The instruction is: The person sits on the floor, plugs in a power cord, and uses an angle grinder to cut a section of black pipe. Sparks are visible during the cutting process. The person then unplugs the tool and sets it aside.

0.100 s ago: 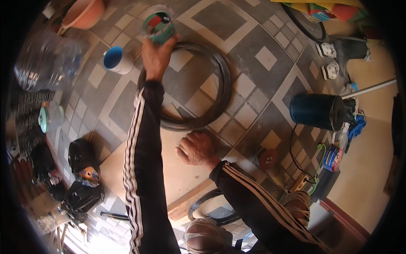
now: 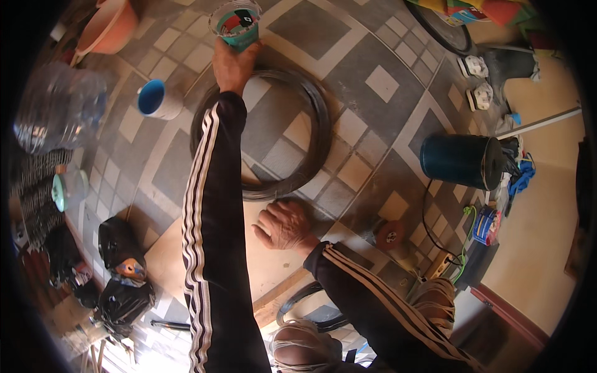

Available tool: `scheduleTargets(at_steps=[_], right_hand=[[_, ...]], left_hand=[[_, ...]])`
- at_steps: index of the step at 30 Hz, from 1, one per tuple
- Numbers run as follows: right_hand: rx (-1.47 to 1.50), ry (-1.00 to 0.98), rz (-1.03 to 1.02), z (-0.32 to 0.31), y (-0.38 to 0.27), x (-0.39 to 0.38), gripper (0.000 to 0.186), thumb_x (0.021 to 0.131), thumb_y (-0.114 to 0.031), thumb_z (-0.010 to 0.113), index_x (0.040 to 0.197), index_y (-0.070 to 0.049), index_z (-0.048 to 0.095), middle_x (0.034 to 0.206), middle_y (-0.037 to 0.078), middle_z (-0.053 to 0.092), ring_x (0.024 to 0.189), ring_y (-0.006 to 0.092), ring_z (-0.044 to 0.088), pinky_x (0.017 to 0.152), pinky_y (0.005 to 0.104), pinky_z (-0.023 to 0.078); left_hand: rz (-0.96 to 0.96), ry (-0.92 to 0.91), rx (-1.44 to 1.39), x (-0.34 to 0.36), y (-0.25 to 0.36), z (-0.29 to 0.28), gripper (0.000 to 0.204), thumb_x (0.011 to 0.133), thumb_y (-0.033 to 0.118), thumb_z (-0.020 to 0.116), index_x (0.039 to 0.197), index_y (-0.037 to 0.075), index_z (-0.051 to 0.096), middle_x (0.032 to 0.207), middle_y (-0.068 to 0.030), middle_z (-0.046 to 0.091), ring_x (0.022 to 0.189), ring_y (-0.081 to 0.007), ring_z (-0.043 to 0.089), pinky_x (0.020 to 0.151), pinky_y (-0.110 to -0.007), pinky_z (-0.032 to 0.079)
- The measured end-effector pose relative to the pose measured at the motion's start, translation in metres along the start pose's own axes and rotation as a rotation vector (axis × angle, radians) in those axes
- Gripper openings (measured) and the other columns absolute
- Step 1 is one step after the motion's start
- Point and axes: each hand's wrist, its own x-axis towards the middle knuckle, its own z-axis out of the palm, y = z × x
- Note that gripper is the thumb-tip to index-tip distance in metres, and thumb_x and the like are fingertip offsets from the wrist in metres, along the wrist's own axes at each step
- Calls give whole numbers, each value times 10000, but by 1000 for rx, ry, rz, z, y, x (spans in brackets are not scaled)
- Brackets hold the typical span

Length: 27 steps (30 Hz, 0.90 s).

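At the far end of my outstretched arm, my left hand (image 2: 235,67) is closed around a clear-rimmed plastic tub (image 2: 238,36) with a green and red body. It holds the tub beyond the far edge of a dark ring-shaped coil (image 2: 320,124) lying on the tiles. My right hand (image 2: 283,225) rests on a pale board (image 2: 168,248), just on the near side of the coil. Its fingers are curled and their undersides are hidden, so I cannot make out whether anything is in them.
Left of the coil stands a white mug (image 2: 160,101) with a blue inside; farther left are a large clear bottle (image 2: 59,105) and an orange basin (image 2: 107,28). A dark cylinder (image 2: 463,161) and an angle grinder (image 2: 390,236) lie right. Black bags (image 2: 121,248) sit at left.
My left hand has carried the tub slightly farther away. The floor things sit a little more to the left as the view shifts. My right hand stays beside the coil.
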Motion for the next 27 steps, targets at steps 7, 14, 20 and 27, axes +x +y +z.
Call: scheduleTargets(at_steps=[7, 14, 20, 27], right_hand=[[27, -9, 33, -2, 5, 8, 281, 892, -439, 682, 830, -170, 625, 844, 30, 586, 851, 239, 592, 772, 443, 450], [38, -24, 0, -3, 6, 12, 292, 845, -414, 730, 788, -168, 585, 792, 38, 561, 749, 234, 578, 699, 424, 435], [40, 58, -37, -2, 6, 12, 312, 826, -393, 759, 733, -168, 564, 740, 33, 548, 693, 245, 568, 652, 425, 409], [96, 85, -53, 0, 4, 14, 306, 832, -388, 758, 751, -157, 574, 766, 54, 569, 685, 274, 574, 623, 449, 414]], left_hand=[[51, -15, 40, 21, -31, 48, 720, 720, 375, 895, 1222, -45, 597, 1151, -283, 688, 1086, -459, 658, 932, -499, 529], [-61, 152, 79, -70, 16, -81, 1135, 717, 425, 934, 1540, -72, 330, 1453, -325, 470, 1325, -479, 482, 1071, -515, 440], [0, 351, 510, -52, -48, -169, 1179, 733, 489, 915, 1553, -80, 288, 1418, -344, 480, 1260, -481, 519, 1032, -563, 437], [11, 213, 519, -12, -60, -174, 1056, 689, 411, 923, 1483, -59, 410, 1317, -317, 614, 1227, -458, 602, 1063, -493, 461]])
